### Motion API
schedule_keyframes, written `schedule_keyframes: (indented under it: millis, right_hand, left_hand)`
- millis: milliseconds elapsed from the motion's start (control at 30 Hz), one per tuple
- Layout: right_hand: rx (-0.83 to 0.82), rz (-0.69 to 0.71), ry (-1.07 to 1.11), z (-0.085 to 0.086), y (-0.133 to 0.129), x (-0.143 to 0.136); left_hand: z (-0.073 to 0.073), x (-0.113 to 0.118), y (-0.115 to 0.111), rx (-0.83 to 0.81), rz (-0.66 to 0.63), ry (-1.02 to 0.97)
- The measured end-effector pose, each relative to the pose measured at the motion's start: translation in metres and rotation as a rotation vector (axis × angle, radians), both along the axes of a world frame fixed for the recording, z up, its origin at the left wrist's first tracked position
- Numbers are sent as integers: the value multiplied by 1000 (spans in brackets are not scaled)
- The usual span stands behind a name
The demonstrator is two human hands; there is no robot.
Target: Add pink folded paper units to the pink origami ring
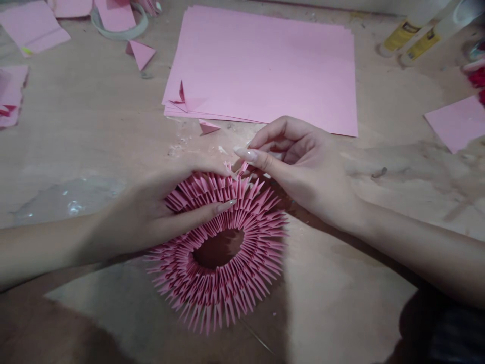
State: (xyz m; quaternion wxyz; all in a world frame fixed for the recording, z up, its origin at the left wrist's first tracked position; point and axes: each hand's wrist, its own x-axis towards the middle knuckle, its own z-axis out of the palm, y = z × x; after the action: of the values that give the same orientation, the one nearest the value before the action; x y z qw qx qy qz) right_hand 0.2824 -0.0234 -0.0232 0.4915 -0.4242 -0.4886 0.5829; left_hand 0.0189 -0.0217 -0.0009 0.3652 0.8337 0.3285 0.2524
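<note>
A ring of folded pink paper pieces (pixel 261 247), with pointed tips all round and an open centre, is in front of me. My left hand (pixel 162 207) is closed on its upper left part, the thumb across the top and the fingers behind the far edge. At the ring's far rim, my right hand (pixel 303 162) pinches a small folded paper piece (pixel 243 168) between thumb and forefinger. This piece touches or nearly touches the rim; I cannot tell if it is seated. Loose folded pieces (pixel 209 127) lie just beyond the hands.
A stack of pink paper sheets (pixel 265 65) lies at the back. Two glue bottles (pixel 405 38) stand at the back right. A tape roll (pixel 120 33) and pink paper squares (pixel 34 25) are at the back left. Another pink square (pixel 456 121) lies far right.
</note>
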Motion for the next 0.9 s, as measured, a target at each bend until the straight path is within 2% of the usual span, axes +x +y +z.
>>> schedule_keyframes:
  millis: [467, 900]
  right_hand:
    - [-13, -10, -26, 1, 0, 1]
    - [0, 52, -30, 2, 4, 4]
  left_hand:
    - [3, 1, 0, 8, -2, -3]
    - [-2, 0, 0, 20, -5, 6]
